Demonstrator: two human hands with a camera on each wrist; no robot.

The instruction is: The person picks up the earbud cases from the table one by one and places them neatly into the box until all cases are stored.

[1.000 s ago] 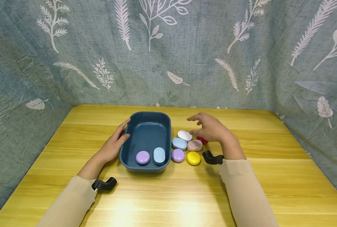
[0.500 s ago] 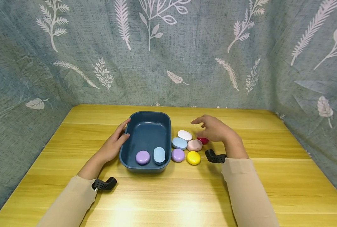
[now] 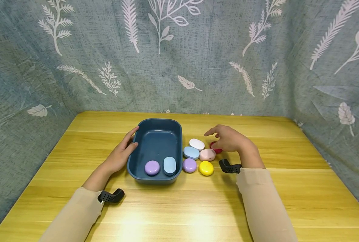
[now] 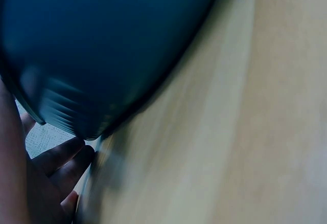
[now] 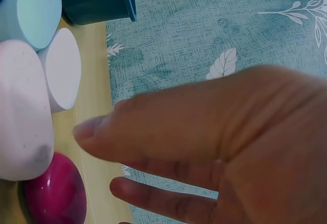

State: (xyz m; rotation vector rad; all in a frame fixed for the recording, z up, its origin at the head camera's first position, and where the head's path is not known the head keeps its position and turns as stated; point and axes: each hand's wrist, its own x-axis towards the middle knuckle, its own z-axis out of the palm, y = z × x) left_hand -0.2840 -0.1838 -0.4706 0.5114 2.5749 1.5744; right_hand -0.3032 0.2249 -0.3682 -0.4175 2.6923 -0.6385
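A dark blue rectangular tub [image 3: 157, 141] with rounded corners stands on the table. My left hand [image 3: 122, 153] lies along its left side, thumb at the rim and fingers extended against the outer wall; the left wrist view has fingertips [image 4: 82, 150] near the tub's end. Inside sit a purple round, soap-like piece [image 3: 152, 168] and a light blue oval one [image 3: 169, 166]. My right hand [image 3: 230, 139] hovers over a glossy red oval piece [image 5: 56, 193], partly covering it in the head view. Its thumb and fingers are spread, with nothing between them.
Right of the tub cluster a white oval piece [image 3: 196, 144], another light blue one [image 3: 191, 153], a pale pink one [image 3: 207, 155], a purple round one [image 3: 190, 165] and a yellow round one [image 3: 206, 168]. A patterned curtain [image 3: 179, 67] surrounds the wooden table [image 3: 179, 208].
My right hand has shifted slightly right and lower, away from the white piece and over the red one. The left hand and tub stay put.
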